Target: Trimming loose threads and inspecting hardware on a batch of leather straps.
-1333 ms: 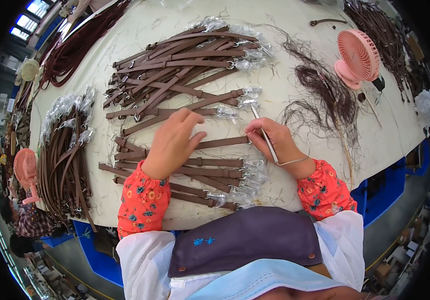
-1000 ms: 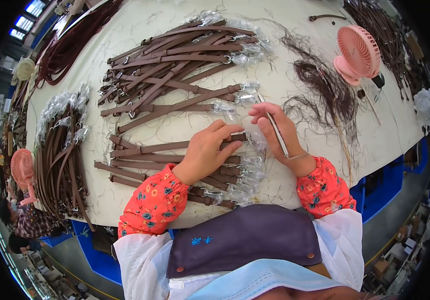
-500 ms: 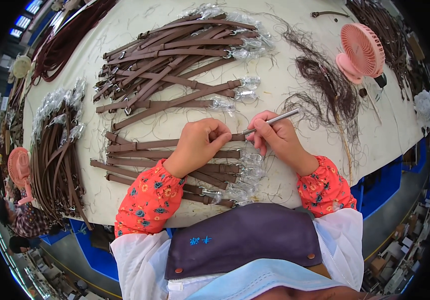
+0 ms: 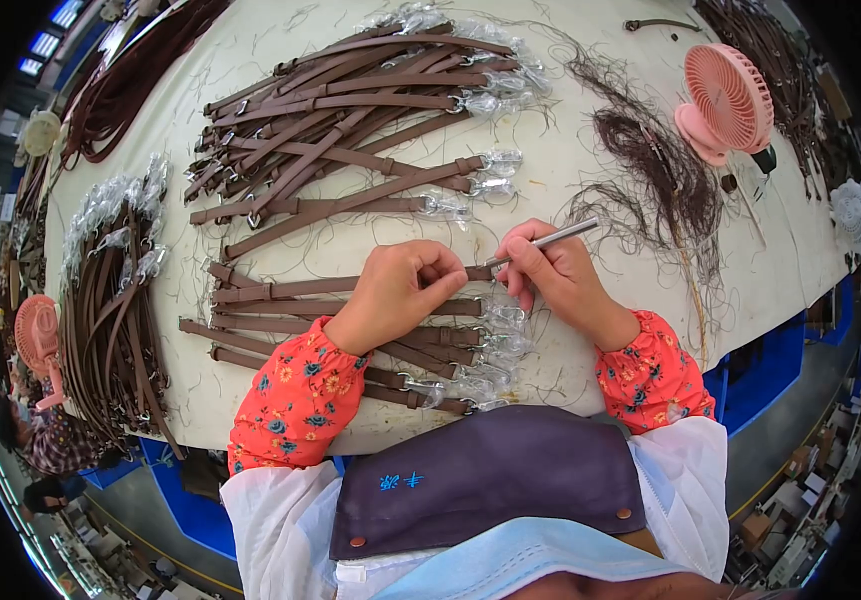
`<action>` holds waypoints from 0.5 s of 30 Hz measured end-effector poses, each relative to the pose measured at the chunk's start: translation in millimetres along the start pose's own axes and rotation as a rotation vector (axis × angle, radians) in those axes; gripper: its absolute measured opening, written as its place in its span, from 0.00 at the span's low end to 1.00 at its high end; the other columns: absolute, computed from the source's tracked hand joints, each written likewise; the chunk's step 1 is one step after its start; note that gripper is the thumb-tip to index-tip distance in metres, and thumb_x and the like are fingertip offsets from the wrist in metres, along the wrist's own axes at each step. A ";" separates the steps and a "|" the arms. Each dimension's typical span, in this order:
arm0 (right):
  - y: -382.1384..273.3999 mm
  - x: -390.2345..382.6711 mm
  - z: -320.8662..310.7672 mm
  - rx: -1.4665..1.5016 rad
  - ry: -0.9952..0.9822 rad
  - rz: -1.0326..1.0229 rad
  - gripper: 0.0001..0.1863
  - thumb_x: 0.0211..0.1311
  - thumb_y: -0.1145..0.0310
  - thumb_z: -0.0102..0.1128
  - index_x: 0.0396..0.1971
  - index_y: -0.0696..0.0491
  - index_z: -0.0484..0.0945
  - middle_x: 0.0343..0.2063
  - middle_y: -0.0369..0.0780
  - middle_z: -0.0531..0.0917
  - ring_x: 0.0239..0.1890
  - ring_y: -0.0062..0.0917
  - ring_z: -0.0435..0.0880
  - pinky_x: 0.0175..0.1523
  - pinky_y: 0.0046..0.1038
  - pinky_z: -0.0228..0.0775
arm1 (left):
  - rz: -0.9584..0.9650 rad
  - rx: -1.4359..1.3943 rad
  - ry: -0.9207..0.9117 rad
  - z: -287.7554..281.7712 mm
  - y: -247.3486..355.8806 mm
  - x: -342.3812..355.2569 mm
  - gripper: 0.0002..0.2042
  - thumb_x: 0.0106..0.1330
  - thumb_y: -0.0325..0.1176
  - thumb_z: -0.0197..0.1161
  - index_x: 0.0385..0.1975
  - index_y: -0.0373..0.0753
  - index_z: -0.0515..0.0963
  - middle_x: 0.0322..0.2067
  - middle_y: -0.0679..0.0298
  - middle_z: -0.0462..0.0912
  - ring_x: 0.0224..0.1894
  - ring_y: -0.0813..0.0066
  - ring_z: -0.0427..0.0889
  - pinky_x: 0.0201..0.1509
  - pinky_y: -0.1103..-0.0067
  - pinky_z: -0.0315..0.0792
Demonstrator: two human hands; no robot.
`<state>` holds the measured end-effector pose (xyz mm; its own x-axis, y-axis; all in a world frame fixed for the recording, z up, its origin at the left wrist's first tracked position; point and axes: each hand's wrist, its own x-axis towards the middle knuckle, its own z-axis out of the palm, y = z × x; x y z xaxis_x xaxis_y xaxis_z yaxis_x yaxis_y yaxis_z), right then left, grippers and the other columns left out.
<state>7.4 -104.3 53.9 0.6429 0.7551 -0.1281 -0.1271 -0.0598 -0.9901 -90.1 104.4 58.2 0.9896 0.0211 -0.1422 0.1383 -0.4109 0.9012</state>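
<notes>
My left hand [image 4: 400, 285] is closed over a narrow brown strap [image 4: 295, 290], thumb and forefinger together near its right end. In my right hand [image 4: 555, 275] is a slim silver pen-shaped tool [image 4: 568, 233], slanting up to the right. The tool's lower tip meets the strap end, just right of my left fingertips; the exact contact is too small to make out. More brown straps [image 4: 350, 308] with metal buckles lie below and under my left forearm. Clear plastic wrap [image 4: 495, 350] covers their right-hand ends.
A larger strap pile [image 4: 350, 100] lies beyond my hands, with another bundle [image 4: 110, 320] at left. Tangled dark thread [image 4: 650, 170] spreads right of centre beside a pink fan [image 4: 720, 95]. A second pink fan [image 4: 38, 335] stands far left. Blue bins [image 4: 765, 365] sit below the pale tabletop [image 4: 590, 400].
My hands keep almost the same pose, with the silver tool still at the strap end. The view has shifted very slightly.
</notes>
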 end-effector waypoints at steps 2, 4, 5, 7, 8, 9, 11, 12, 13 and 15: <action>0.0 0.0 0.1 0.002 0.002 0.007 0.15 0.75 0.62 0.48 0.37 0.59 0.77 0.18 0.34 0.78 0.16 0.13 0.74 0.21 0.16 0.67 | 0.001 -0.018 -0.014 -2.5 0.4 -0.8 0.05 0.63 0.28 0.67 0.30 0.33 0.82 0.20 0.73 0.78 0.22 0.91 0.69 0.24 0.86 0.65; 2.4 0.5 -0.1 0.018 -0.001 -0.001 0.15 0.75 0.62 0.48 0.37 0.59 0.77 0.18 0.34 0.78 0.17 0.13 0.75 0.21 0.16 0.67 | 0.031 -0.048 -0.176 -7.9 0.9 -2.7 0.05 0.62 0.28 0.67 0.30 0.33 0.80 0.20 0.71 0.78 0.22 0.90 0.71 0.25 0.86 0.66; 3.7 0.1 -0.5 0.030 0.004 -0.008 0.15 0.75 0.62 0.48 0.37 0.59 0.77 0.18 0.34 0.78 0.17 0.13 0.75 0.21 0.16 0.67 | 0.032 -0.049 -0.179 -9.3 3.6 -2.5 0.05 0.62 0.28 0.67 0.30 0.33 0.80 0.20 0.71 0.78 0.22 0.90 0.71 0.25 0.86 0.66; 5.1 -0.5 -0.6 0.033 0.009 -0.012 0.15 0.75 0.62 0.48 0.37 0.59 0.77 0.18 0.34 0.78 0.17 0.13 0.75 0.21 0.16 0.67 | 0.053 0.046 -0.180 -11.8 9.5 -2.5 0.07 0.59 0.29 0.68 0.31 0.35 0.78 0.26 0.62 0.80 0.23 0.72 0.78 0.28 0.77 0.71; 5.5 0.0 -1.0 0.039 0.010 -0.015 0.15 0.75 0.62 0.48 0.37 0.59 0.77 0.18 0.34 0.78 0.17 0.13 0.75 0.21 0.16 0.67 | 0.051 0.046 -0.181 -8.6 9.7 -3.1 0.07 0.59 0.29 0.68 0.31 0.35 0.78 0.26 0.62 0.80 0.23 0.72 0.78 0.28 0.77 0.71; 5.5 0.3 -1.5 0.041 0.010 -0.013 0.15 0.75 0.62 0.48 0.37 0.59 0.77 0.18 0.34 0.78 0.17 0.13 0.75 0.21 0.16 0.67 | 0.133 0.137 -0.075 -1.8 9.9 -4.8 0.06 0.59 0.27 0.67 0.32 0.35 0.77 0.27 0.64 0.77 0.24 0.74 0.77 0.28 0.78 0.71; 4.6 0.2 -2.4 0.030 -0.012 -0.024 0.15 0.75 0.62 0.49 0.36 0.59 0.77 0.18 0.34 0.77 0.17 0.13 0.75 0.21 0.16 0.67 | 0.216 0.228 0.030 9.1 8.3 -7.1 0.06 0.59 0.25 0.66 0.33 0.36 0.76 0.28 0.66 0.75 0.24 0.75 0.76 0.27 0.79 0.70; 4.5 0.2 -2.6 0.030 -0.012 -0.024 0.15 0.75 0.62 0.49 0.36 0.59 0.77 0.18 0.34 0.77 0.17 0.13 0.75 0.21 0.16 0.67 | 0.295 0.344 0.090 13.7 6.4 -7.8 0.06 0.59 0.25 0.66 0.33 0.36 0.76 0.29 0.64 0.74 0.25 0.70 0.77 0.28 0.76 0.71; 4.4 0.1 -2.7 0.016 -0.023 -0.027 0.16 0.75 0.61 0.49 0.36 0.59 0.77 0.18 0.34 0.77 0.17 0.13 0.75 0.21 0.16 0.67 | 0.375 0.461 0.149 17.0 4.7 -8.2 0.06 0.58 0.24 0.65 0.32 0.36 0.75 0.31 0.62 0.74 0.27 0.65 0.78 0.30 0.74 0.72; 3.6 -0.1 -2.9 0.002 -0.034 -0.030 0.16 0.75 0.61 0.49 0.36 0.59 0.77 0.17 0.34 0.77 0.17 0.13 0.75 0.21 0.16 0.67 | 0.409 0.547 0.159 21.3 2.5 -7.9 0.06 0.58 0.24 0.65 0.32 0.37 0.75 0.30 0.62 0.74 0.29 0.62 0.78 0.30 0.72 0.73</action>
<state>9.0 -106.5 50.2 0.6206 0.7781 -0.0967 -0.1098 -0.0359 -0.9933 -98.5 83.8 52.9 0.9575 -0.1170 0.2635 -0.2447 -0.8133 0.5279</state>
